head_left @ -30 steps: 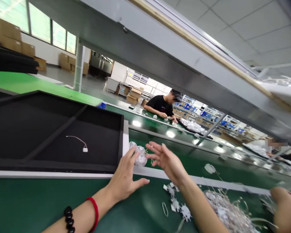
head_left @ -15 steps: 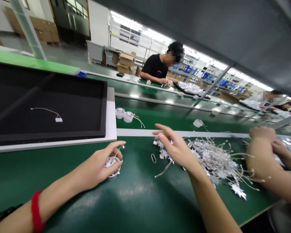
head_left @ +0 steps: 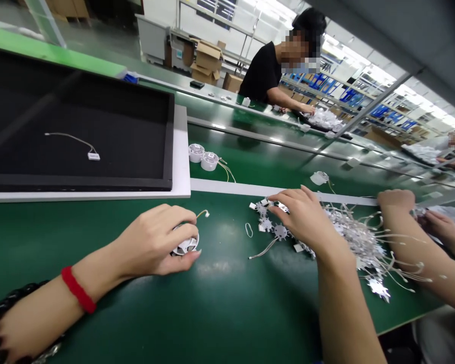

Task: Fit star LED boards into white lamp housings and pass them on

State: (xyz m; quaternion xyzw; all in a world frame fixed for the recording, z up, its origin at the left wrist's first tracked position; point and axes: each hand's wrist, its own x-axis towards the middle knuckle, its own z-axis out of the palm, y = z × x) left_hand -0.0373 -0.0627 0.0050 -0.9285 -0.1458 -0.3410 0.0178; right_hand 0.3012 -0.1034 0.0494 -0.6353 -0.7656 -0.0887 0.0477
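Observation:
My left hand (head_left: 163,237) is closed around a round white plastic housing (head_left: 185,246) on the green bench, its fingers over the top and thumb at the near side. A thin wire (head_left: 201,214) with a small white connector sticks out beyond the fingers. My right hand (head_left: 305,217) is over the left end of a pile of silver star-shaped plates with wires (head_left: 352,232). Its thumb and fingers are curved and apart, close to a few plates; contact is partly hidden. A single star-shaped plate (head_left: 280,232) with a trailing wire lies just below that hand.
A black tray (head_left: 136,177) holding a wired white part (head_left: 93,156) stands at left. Two round white housings (head_left: 210,161) sit beyond the white strip. A small white loop (head_left: 248,230) lies mid-bench. At right, a neighbour's arm (head_left: 413,242) reaches in; another person (head_left: 263,73) works opposite.
My right hand has moved down and right onto the plates, its fingers curling. My left hand has wrapped further over the housing. The view has shifted, and the person opposite has extended an arm.

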